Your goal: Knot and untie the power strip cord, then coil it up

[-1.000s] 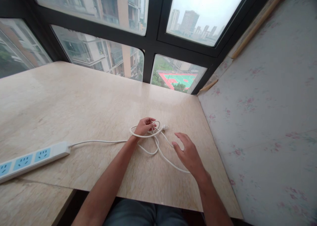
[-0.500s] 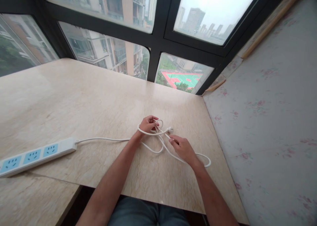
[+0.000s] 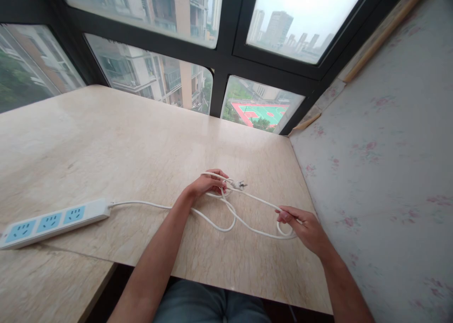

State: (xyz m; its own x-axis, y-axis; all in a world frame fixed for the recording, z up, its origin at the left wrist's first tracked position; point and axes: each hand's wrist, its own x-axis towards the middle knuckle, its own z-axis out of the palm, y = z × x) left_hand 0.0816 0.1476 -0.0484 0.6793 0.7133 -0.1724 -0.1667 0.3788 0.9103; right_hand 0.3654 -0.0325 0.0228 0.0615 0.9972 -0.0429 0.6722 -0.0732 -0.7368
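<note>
A white power cord (image 3: 255, 199) lies in loose loops over the counter and runs left to a power strip (image 3: 53, 223) with blue sockets. My left hand (image 3: 211, 182) is closed on a bundle of the cord near the plug (image 3: 239, 185), whose prongs point right. Between my two hands a length of cord stretches nearly straight. At its right end my right hand (image 3: 300, 221) pinches it between thumb and fingers. Below the hands, one loop rests on the counter and a smaller curl sits by my right fingers. My left palm's grip is partly hidden.
The beige marble-patterned counter (image 3: 134, 148) ends in a near edge above my legs (image 3: 212, 302). Dark-framed windows (image 3: 215, 94) stand along its back. A floral-papered wall (image 3: 382, 172) closes off the right side. At lower left the counter has a seam and a corner.
My right hand has moved right and slightly down, drawing the cord out straight. The loop around my left hand has become smaller, and that hand has turned a little.
</note>
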